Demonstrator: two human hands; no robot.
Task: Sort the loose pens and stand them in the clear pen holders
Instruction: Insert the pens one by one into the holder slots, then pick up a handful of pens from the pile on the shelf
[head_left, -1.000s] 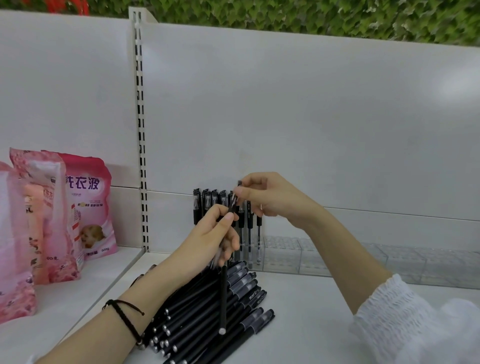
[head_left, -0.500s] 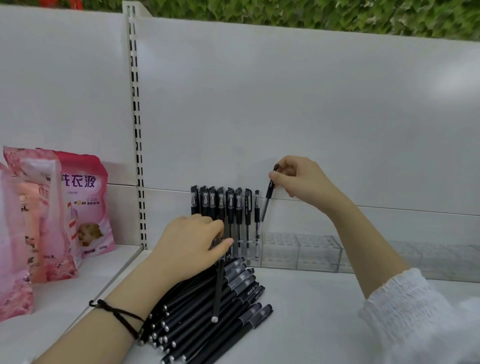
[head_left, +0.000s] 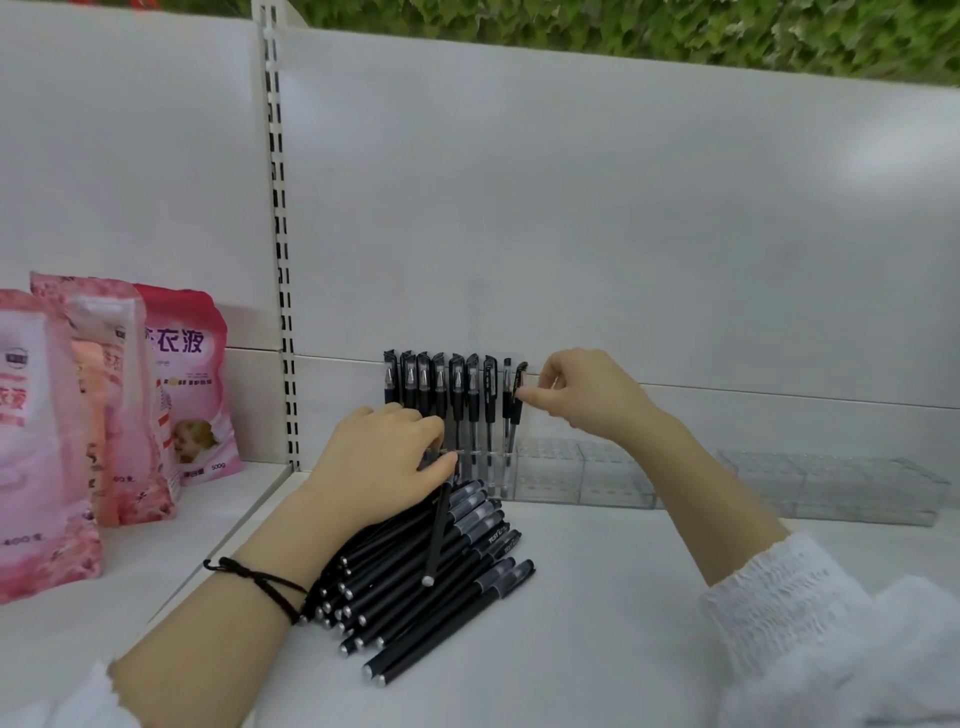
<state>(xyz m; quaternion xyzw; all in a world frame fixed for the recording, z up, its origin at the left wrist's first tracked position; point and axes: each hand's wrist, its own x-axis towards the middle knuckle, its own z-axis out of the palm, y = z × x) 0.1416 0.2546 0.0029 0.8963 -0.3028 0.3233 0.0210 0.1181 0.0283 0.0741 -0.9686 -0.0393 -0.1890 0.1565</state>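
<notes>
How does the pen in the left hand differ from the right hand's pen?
The left hand grips a matte black pen with a silver end, hanging over the pile. The right hand pinches a clear-barrelled pen with a black cap, nearly upright at the clear holder. Both are slim.

Left hand low, curled, gripping — right hand raised, pinching

Loose pens: black, capped, piled flat, slanting side by side.
Single pen: black, steep over the pile, top end gripped by the left hand.
Standing pens: upright row, caps up.
Last pen: row's right end, cap pinched by the right hand.
Clear pen holders: transparent blocks set end to end; the row fills the left end.
</notes>
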